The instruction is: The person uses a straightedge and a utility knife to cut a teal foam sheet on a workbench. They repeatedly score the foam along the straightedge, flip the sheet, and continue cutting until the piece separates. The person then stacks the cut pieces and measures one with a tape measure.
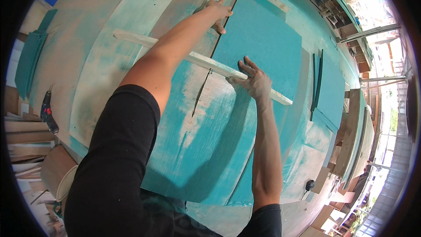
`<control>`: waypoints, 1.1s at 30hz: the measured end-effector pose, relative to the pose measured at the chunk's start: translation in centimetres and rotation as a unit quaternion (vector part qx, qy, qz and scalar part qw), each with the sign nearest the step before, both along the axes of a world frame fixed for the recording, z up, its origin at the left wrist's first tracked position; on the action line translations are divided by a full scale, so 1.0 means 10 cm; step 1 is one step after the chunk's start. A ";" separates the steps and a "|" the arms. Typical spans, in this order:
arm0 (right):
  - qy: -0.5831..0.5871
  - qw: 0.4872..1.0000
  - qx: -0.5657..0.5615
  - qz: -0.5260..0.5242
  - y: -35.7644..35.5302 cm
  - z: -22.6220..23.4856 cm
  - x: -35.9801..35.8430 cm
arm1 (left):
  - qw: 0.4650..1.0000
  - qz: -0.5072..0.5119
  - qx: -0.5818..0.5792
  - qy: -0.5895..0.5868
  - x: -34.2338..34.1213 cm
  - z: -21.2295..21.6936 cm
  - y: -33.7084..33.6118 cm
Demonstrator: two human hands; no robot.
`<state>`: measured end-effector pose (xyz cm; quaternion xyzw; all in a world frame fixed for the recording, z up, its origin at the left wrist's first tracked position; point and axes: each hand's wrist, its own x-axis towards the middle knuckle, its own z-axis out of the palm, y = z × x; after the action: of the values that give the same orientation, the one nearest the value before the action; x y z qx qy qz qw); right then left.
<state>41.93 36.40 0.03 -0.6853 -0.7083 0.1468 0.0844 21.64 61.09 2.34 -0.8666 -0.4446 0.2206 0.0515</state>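
A square teal panel (263, 39) lies on a larger teal-streaked board (206, 149) with worn, bare patches. Across the board, along the panel's near edge, runs a long pale wooden strip (280, 97). My left hand (217, 13) reaches far forward with fingers spread, its fingertips at the panel's left edge. Nearer to me, my right hand (256, 81) lies over the strip, fingers apart on the panel side and thumb stretched to the left. Its palm hides part of the strip. My left forearm covers another stretch of it.
More teal panels (329, 90) lie to the right, and a teal stack (33, 57) stands at the far left. A black power tool (47, 112) lies at the left edge, above a brown cylinder (57, 171). A small black round object (310, 185) sits at lower right.
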 end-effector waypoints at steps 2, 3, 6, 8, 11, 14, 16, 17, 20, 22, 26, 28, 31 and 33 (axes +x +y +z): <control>-0.016 1.000 -0.009 0.015 -0.02 0.00 0.01 | 1.000 -0.011 -0.013 0.000 0.00 0.01 -0.01; -0.021 0.999 -0.018 0.026 -0.05 0.01 0.02 | 1.000 -0.017 -0.020 0.001 -0.01 0.01 -0.04; -0.009 0.998 0.016 0.066 -0.14 -0.05 0.10 | 0.999 -0.034 -0.018 0.015 0.02 0.11 -0.10; 0.005 0.997 0.013 0.078 -0.23 0.01 0.03 | 0.999 -0.048 -0.019 0.016 -0.05 0.11 -0.20; 0.008 0.997 -0.012 0.077 -0.51 0.09 -0.04 | 0.998 -0.063 -0.018 0.012 -0.15 0.11 -0.46; -0.019 0.994 0.017 0.103 -0.85 0.00 -0.10 | 0.998 -0.065 -0.021 0.002 -0.24 0.14 -0.79; -0.007 0.994 0.020 0.106 -1.11 -0.01 -0.16 | 0.998 -0.060 -0.029 -0.013 -0.34 0.13 -1.04; -0.012 0.995 0.008 0.102 -1.26 0.00 -0.22 | 0.997 -0.057 -0.036 -0.023 -0.40 0.11 -1.18; -0.012 0.995 -0.015 0.095 -1.73 0.09 -0.39 | 0.997 -0.052 -0.047 -0.035 -0.55 0.09 -1.64; -0.013 0.995 -0.024 0.095 -2.05 0.11 -0.47 | 0.997 -0.048 -0.052 -0.041 -0.65 0.10 -1.95; -0.028 0.994 -0.018 0.102 -2.62 0.11 -0.67 | 0.997 -0.040 -0.056 -0.044 -0.85 0.10 -2.54; -0.015 0.994 -0.001 0.106 -2.92 0.11 -0.73 | 0.997 -0.041 -0.057 -0.044 -0.92 0.11 -2.82; -0.003 0.992 0.036 0.124 -3.36 0.07 -0.83 | 0.996 -0.044 -0.065 -0.052 -1.04 0.12 -3.24; -0.005 0.993 0.013 0.116 -3.63 0.12 -0.92 | 0.996 -0.043 -0.068 -0.050 -1.13 0.10 -3.51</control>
<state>32.76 0.07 1.20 -0.5982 -0.7852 0.1431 0.0717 10.30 26.00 3.39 -0.8964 -0.3931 0.2037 -0.0204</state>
